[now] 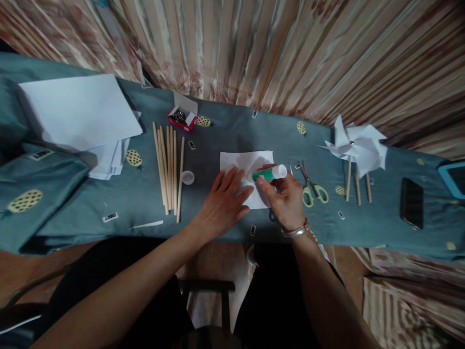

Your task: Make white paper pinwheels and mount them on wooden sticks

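Note:
A green-and-white glue stick (269,173) is gripped in my right hand (286,201), its lower end pointing at the middle of a white sheet of paper (236,159). Whether the glue touches the paper I cannot tell for certain. My left hand (227,203) lies on the sheet's left part with its fingers spread, pressing it to the table. Just left of the paper rests a small round translucent cap (188,177). Close by my right hand are scissors (313,188) with light green handles, their blades apart.
Several wooden sticks (169,169) lie at the left, below a red box (182,118) of small metal pieces. Farther left is stacked paper (80,111). White paper pinwheels (358,145) on sticks, a phone (411,202) and a blue-edged device (454,178) lie right. A curtain (232,53) hangs behind.

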`<action>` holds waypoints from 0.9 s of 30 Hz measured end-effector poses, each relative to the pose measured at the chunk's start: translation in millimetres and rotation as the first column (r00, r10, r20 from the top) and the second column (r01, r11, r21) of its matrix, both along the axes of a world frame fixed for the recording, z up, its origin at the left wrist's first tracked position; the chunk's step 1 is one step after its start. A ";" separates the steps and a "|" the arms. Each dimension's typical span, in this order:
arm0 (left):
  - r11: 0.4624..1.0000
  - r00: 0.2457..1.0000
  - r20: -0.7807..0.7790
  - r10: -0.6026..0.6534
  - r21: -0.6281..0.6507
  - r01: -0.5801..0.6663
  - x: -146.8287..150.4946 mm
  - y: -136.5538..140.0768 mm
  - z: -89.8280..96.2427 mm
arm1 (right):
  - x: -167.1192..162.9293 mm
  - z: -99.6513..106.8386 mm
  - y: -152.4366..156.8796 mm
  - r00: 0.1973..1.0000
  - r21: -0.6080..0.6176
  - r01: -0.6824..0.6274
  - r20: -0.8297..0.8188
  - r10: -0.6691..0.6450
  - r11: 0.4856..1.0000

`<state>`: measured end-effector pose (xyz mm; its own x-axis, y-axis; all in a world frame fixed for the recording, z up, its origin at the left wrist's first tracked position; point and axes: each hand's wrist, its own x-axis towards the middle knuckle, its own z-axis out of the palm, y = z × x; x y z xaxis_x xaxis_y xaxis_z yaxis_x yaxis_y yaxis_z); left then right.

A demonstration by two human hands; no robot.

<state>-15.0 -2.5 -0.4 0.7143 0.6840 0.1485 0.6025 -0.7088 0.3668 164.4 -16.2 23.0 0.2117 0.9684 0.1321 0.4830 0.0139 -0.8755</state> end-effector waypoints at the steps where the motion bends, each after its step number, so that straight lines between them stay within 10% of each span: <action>1: 1.000 1.000 -0.002 0.002 -0.006 -0.002 0.0 -0.1 0.6 | 0.4 -1.0 0.6 1.000 -0.002 -0.002 -0.004 0.002 1.000; 27: 0.998 1.000 0.017 0.010 -0.057 -0.009 2.0 -0.8 3.6 | -6.9 0.7 11.4 0.961 -0.023 -0.014 0.275 0.020 1.000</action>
